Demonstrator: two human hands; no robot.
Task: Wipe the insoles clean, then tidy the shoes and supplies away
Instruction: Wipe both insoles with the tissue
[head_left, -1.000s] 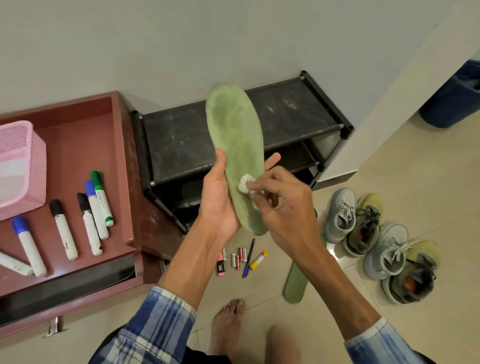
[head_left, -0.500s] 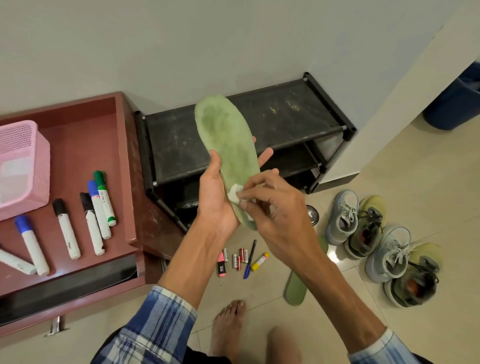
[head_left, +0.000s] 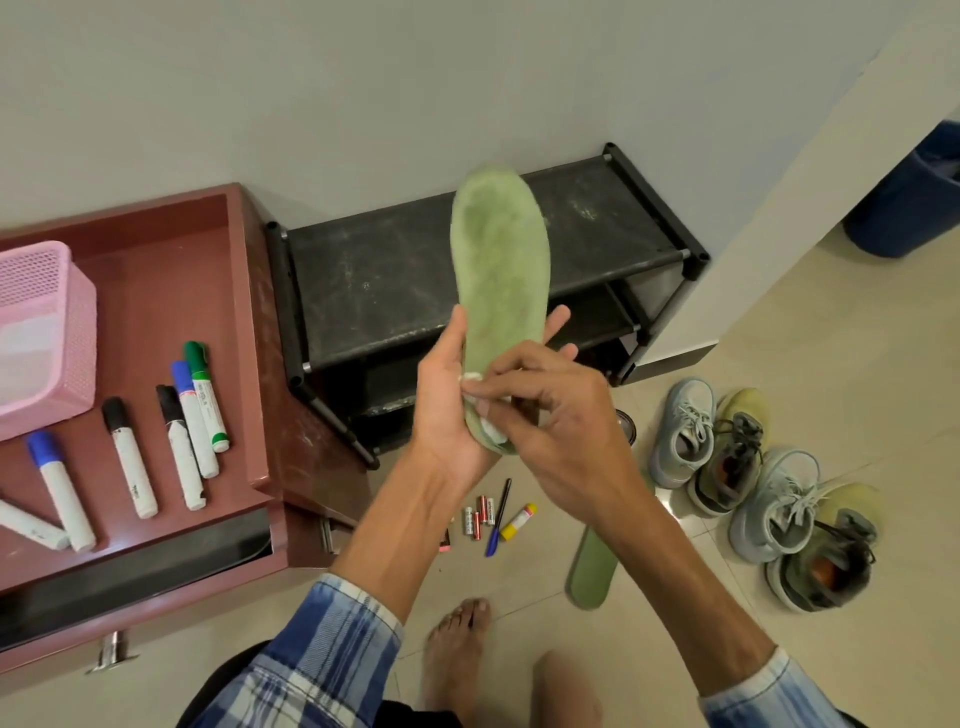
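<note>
Wiping a green insole (head_left: 498, 270) above the black shoe rack (head_left: 395, 291)
The left hand (head_left: 447, 415) holds the insole's lower end in a curled grip; the right hand (head_left: 561, 415) pinches what looks like a white wipe (head_left: 471, 378) against it. A second insole (head_left: 592, 574) lies on the floor near four shoes (head_left: 681, 431)

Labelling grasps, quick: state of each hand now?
Left hand: grips the worn green foam insole at its lower end.
Right hand: pinches a small white wipe pad against that insole.
</note>
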